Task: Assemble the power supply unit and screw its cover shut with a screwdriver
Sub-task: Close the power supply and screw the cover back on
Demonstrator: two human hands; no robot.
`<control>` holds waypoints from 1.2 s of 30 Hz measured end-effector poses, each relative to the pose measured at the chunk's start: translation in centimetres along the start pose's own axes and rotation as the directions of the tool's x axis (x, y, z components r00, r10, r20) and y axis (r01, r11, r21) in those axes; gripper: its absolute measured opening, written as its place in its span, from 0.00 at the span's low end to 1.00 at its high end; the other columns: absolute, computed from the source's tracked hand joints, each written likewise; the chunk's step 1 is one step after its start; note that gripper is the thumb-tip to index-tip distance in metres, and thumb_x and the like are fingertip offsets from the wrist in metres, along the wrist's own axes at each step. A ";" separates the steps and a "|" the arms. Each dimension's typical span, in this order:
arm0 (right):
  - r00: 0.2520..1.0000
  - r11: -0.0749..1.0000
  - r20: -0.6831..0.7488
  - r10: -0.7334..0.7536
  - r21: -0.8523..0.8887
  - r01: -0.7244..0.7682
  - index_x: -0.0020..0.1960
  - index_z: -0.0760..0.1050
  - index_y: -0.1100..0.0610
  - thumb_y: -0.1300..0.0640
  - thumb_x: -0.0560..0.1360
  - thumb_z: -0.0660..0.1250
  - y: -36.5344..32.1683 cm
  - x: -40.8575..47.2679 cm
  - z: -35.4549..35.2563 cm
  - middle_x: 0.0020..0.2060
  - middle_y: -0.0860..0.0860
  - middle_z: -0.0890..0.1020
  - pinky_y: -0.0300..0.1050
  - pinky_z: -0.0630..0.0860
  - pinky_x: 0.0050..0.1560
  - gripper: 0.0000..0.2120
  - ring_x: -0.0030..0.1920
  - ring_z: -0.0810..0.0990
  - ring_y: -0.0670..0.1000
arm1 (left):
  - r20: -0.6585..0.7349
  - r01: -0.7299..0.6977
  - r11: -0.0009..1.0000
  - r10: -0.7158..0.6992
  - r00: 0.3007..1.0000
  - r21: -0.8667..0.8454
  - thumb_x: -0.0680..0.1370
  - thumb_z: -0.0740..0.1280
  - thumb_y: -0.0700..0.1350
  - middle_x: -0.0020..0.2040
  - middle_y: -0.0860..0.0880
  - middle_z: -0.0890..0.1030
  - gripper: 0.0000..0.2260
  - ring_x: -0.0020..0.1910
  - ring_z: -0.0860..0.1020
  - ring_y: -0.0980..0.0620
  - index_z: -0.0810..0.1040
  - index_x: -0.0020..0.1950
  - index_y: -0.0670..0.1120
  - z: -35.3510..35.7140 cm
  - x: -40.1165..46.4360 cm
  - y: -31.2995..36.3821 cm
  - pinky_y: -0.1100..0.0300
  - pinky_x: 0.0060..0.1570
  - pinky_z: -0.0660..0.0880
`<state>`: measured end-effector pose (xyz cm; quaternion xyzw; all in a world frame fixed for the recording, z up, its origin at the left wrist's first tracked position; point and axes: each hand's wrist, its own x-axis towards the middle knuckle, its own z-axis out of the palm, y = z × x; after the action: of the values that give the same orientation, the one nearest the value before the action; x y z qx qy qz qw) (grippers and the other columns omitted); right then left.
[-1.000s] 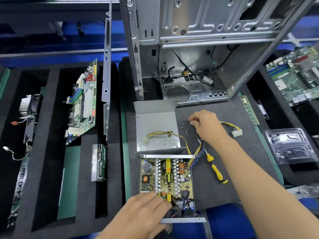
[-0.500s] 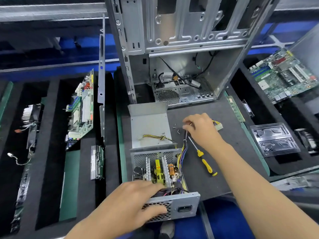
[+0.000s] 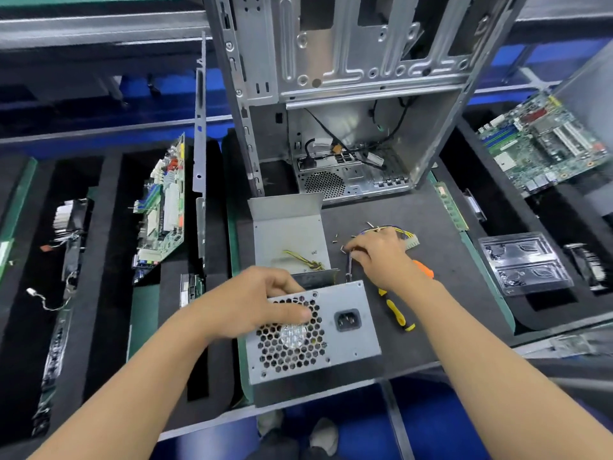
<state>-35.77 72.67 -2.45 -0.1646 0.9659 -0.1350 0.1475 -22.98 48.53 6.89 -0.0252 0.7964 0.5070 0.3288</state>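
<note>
While the left hand (image 3: 262,303) is gripping the power supply (image 3: 315,333) near the front edge of the black mat (image 3: 414,327), thumb lying across its vent grille and fingers curled over the top edge, the right hand (image 3: 381,257) is pinching a small screw (image 3: 342,249) just behind it, fingertips pressed together; the cover (image 3: 290,237) is lying open toward the mat's middle, and the yellow screwdriver (image 3: 396,312) is resting beside the box
</note>
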 end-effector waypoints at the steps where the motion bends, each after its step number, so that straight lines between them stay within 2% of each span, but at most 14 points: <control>1: 1.000 1.000 -0.014 -0.001 -0.014 0.000 0.59 0.80 0.45 0.51 0.83 0.60 -0.1 0.1 0.1 0.58 0.49 0.80 0.53 0.64 0.59 0.11 0.61 0.67 0.59 | -0.007 -0.010 1.000 0.010 1.000 -0.008 0.67 0.77 0.60 0.49 0.58 0.86 0.12 0.51 0.82 0.62 0.84 0.47 0.58 -0.1 0.3 0.1 0.52 0.62 0.73; 5: 0.994 0.998 -0.108 -0.001 -0.066 -0.006 0.58 0.81 0.48 0.45 0.78 0.67 -1.3 1.0 0.9 0.55 0.51 0.78 0.49 0.61 0.51 0.12 0.59 0.68 0.59 | -0.057 0.004 0.998 -0.008 0.998 -0.070 0.64 0.77 0.62 0.48 0.55 0.86 0.16 0.50 0.83 0.55 0.87 0.48 0.56 -0.3 0.4 -0.5 0.52 0.62 0.76; 9: 0.997 0.997 -0.062 0.040 -0.066 -0.044 0.56 0.81 0.55 0.47 0.74 0.71 -2.0 2.2 1.5 0.54 0.56 0.77 0.50 0.68 0.57 0.15 0.59 0.71 0.61 | 0.012 -0.005 0.977 0.007 1.000 -0.215 0.67 0.80 0.55 0.54 0.50 0.86 0.19 0.56 0.83 0.51 0.85 0.56 0.55 -0.9 -0.4 -2.0 0.50 0.64 0.74; 12: 0.996 0.996 -0.082 0.025 -0.081 -0.032 0.54 0.81 0.57 0.50 0.77 0.69 -1.9 2.3 1.8 0.52 0.58 0.78 0.50 0.70 0.56 0.11 0.56 0.73 0.61 | -0.012 0.000 0.950 -0.004 1.000 -0.311 0.66 0.79 0.52 0.57 0.48 0.85 0.21 0.58 0.83 0.49 0.84 0.58 0.55 -0.9 -1.1 -3.3 0.48 0.65 0.75; 17: 0.984 0.961 -0.133 -0.121 -0.265 0.082 0.55 0.80 0.57 0.51 0.82 0.62 -1.8 1.9 2.0 0.49 0.56 0.79 0.48 0.65 0.56 0.12 0.53 0.75 0.58 | -0.127 -0.044 0.945 0.003 0.992 -0.324 0.67 0.75 0.58 0.56 0.53 0.85 0.19 0.58 0.82 0.52 0.84 0.57 0.59 0.4 -1.6 -4.1 0.47 0.66 0.74; 21: 0.975 0.956 -0.170 -0.140 -0.280 0.088 0.56 0.79 0.58 0.53 0.82 0.60 -1.8 1.5 1.9 0.51 0.58 0.79 0.50 0.67 0.56 0.13 0.53 0.74 0.60 | -0.190 -0.075 0.902 -0.007 0.982 -0.425 0.67 0.75 0.58 0.58 0.51 0.85 0.20 0.61 0.81 0.49 0.85 0.58 0.57 1.6 -1.9 -4.7 0.42 0.68 0.73; 23: 0.974 0.962 -0.184 -0.134 -0.262 0.082 0.57 0.78 0.59 0.55 0.82 0.58 -1.8 1.3 1.9 0.51 0.58 0.79 0.50 0.68 0.55 0.13 0.54 0.74 0.60 | -0.191 -0.087 0.869 -0.008 0.982 -0.486 0.68 0.75 0.56 0.58 0.49 0.85 0.19 0.60 0.82 0.48 0.85 0.58 0.57 2.1 -2.0 -4.8 0.44 0.67 0.73; 27: 0.963 0.990 -0.246 -0.112 -0.113 0.086 0.55 0.78 0.62 0.59 0.81 0.60 -2.1 0.8 1.5 0.47 0.59 0.81 0.50 0.69 0.52 0.10 0.51 0.75 0.60 | -0.185 -0.104 0.822 -0.001 0.983 -0.559 0.74 0.75 0.49 0.57 0.46 0.85 0.13 0.59 0.83 0.46 0.84 0.59 0.55 2.4 -1.9 -4.6 0.54 0.60 0.78; 30: 0.959 0.976 -0.283 0.030 0.215 0.033 0.48 0.78 0.61 0.62 0.77 0.64 -2.4 -0.1 0.8 0.39 0.56 0.82 0.50 0.72 0.46 0.05 0.44 0.78 0.57 | -0.187 -0.108 0.792 -0.008 0.982 -0.601 0.71 0.73 0.49 0.56 0.45 0.85 0.16 0.57 0.83 0.45 0.85 0.58 0.53 2.5 -2.0 -4.4 0.58 0.55 0.80; 32: 0.943 0.904 -0.287 0.166 0.427 -0.029 0.45 0.79 0.60 0.62 0.75 0.66 -2.5 -0.7 -0.2 0.38 0.52 0.83 0.40 0.74 0.44 0.03 0.42 0.79 0.51 | -0.199 -0.117 0.776 -0.011 0.980 -0.619 0.70 0.73 0.48 0.55 0.44 0.86 0.15 0.56 0.84 0.46 0.85 0.57 0.52 2.6 -2.0 -4.2 0.60 0.52 0.80; 34: 0.915 0.816 -0.301 0.268 0.577 -0.049 0.44 0.81 0.58 0.61 0.74 0.68 -2.7 -1.5 -1.6 0.40 0.49 0.85 0.28 0.71 0.40 0.03 0.40 0.80 0.44 | -0.213 -0.125 0.760 -0.018 0.977 -0.638 0.69 0.73 0.46 0.55 0.44 0.86 0.15 0.55 0.84 0.45 0.86 0.56 0.50 2.6 -2.0 -4.2 0.60 0.51 0.80; 36: 0.909 0.754 -0.302 0.288 0.656 -0.021 0.41 0.81 0.52 0.59 0.74 0.71 -3.1 -2.8 -3.4 0.37 0.44 0.85 0.28 0.71 0.39 0.04 0.37 0.80 0.39 | -0.222 -0.123 0.743 -0.036 0.974 -0.658 0.68 0.74 0.45 0.54 0.43 0.86 0.16 0.54 0.84 0.44 0.86 0.56 0.48 2.7 -2.0 -4.1 0.60 0.50 0.81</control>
<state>-33.53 71.60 2.28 0.0072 0.8814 -0.4722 0.0129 -18.56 48.16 4.04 -0.1784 0.5940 0.7597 0.1956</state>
